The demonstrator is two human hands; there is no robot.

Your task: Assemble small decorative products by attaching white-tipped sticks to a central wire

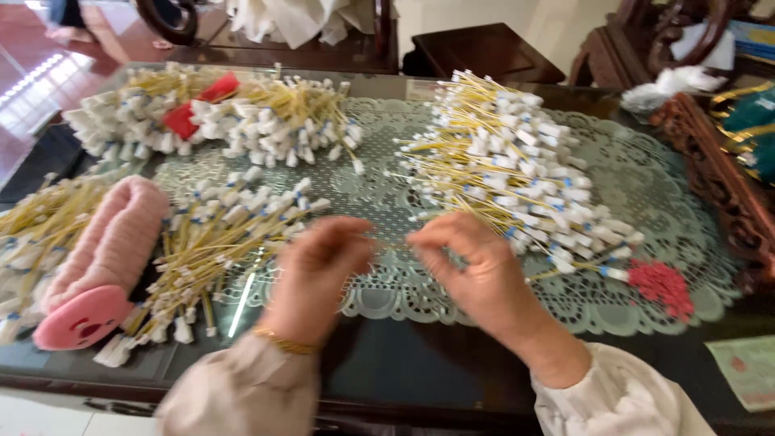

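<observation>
head | dark glass table (452,379) w/ lace mat (646,186) | carved wood chairs (646,40) behind

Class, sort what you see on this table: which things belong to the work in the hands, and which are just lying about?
In use:
left hand
right hand
thin yellow strand
piles of yellow strands with white tips
red beads

Lying about:
pink slipper
lace mat
red packet

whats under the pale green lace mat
The pale green lace mat lies on a dark glossy tabletop, visible around its edges and faintly through its holes. Heaps of yellow-and-white sticks cover much of the mat.
</observation>
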